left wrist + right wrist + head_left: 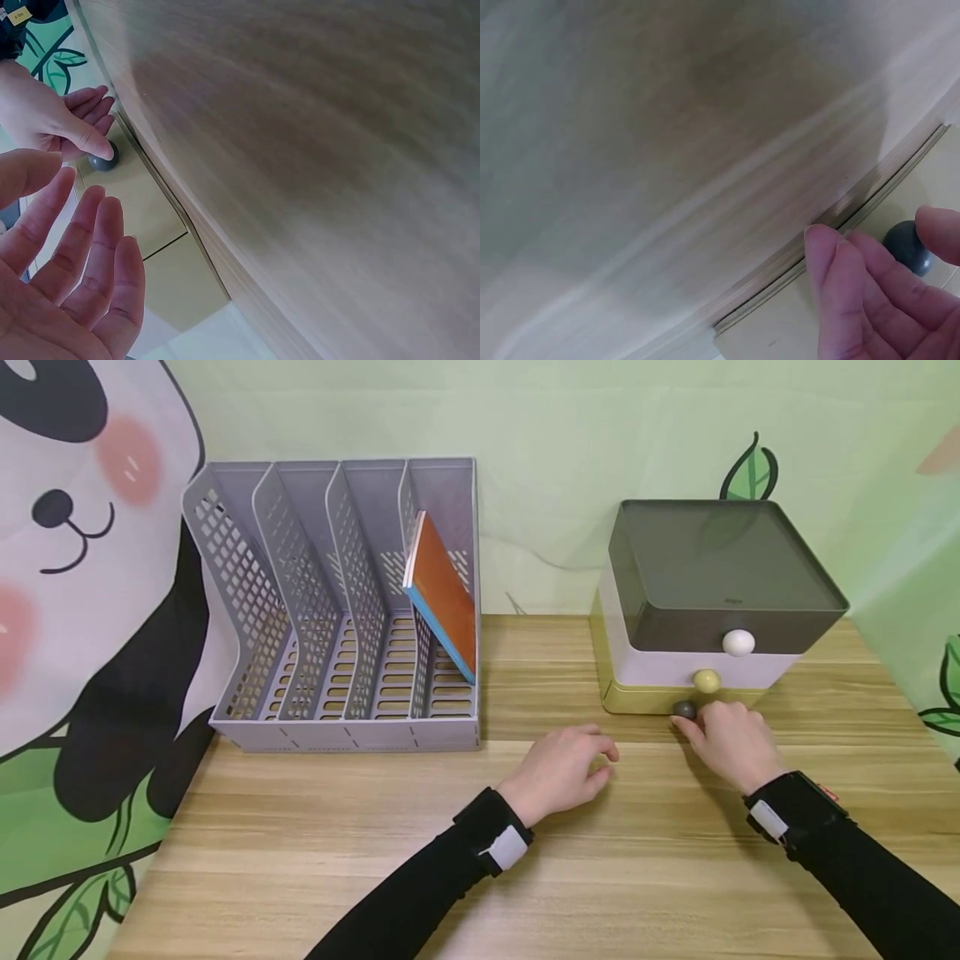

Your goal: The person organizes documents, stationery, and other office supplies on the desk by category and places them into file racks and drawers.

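My right hand (737, 741) is at the dark grey knob (684, 710) of the small drawer box's yellow bottom drawer (637, 699). Thumb and fingers pinch that knob from both sides, as the right wrist view shows with the knob (909, 246) between them. The bottom drawer sits flush with the box front. To the left, my left hand (561, 768) hovers over the wooden table with loosely bent fingers and holds nothing. In the left wrist view its fingers (90, 262) are spread apart, below the right hand (56, 120).
Above the bottom drawer are a white drawer (660, 668) with a yellow knob (707, 681) and a dark grey top drawer (675, 628) with a white knob (738, 643). A grey file rack (345, 735) stands left, an orange-covered book (446, 597) leaning in its right slot.
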`<state>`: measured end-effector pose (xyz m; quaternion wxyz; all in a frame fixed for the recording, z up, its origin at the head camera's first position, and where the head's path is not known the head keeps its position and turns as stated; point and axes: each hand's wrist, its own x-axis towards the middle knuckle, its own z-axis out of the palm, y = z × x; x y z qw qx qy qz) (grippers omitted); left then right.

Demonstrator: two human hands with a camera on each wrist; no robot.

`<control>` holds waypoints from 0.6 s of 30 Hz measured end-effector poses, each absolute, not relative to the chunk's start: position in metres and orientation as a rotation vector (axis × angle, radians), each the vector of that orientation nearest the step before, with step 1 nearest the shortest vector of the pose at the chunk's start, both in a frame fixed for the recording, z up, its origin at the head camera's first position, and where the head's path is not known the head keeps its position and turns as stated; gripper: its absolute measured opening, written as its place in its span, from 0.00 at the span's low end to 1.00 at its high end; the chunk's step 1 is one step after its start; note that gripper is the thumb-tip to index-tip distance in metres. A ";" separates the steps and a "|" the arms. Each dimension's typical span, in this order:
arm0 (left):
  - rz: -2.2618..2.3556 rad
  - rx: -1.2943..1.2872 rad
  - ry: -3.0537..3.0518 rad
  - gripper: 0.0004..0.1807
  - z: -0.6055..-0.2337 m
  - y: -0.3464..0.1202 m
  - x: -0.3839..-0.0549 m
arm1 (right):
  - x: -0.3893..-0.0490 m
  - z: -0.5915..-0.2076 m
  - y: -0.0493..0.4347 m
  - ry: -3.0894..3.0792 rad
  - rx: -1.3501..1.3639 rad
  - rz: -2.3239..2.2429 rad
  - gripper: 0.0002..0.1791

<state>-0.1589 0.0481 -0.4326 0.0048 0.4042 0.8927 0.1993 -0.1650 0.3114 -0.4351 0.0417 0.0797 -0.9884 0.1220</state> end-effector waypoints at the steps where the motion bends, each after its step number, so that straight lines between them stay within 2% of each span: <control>1: 0.626 1.266 2.796 0.08 -0.433 0.048 -0.159 | -0.165 -0.435 0.312 -3.027 0.238 0.385 0.25; 9: 0.627 1.265 2.796 0.08 -0.434 0.048 -0.159 | -0.168 -0.434 0.321 -3.061 0.131 0.771 0.22; 18: 0.630 1.270 2.797 0.07 -0.434 0.048 -0.158 | -0.170 -0.427 0.324 -3.088 -0.030 1.161 0.26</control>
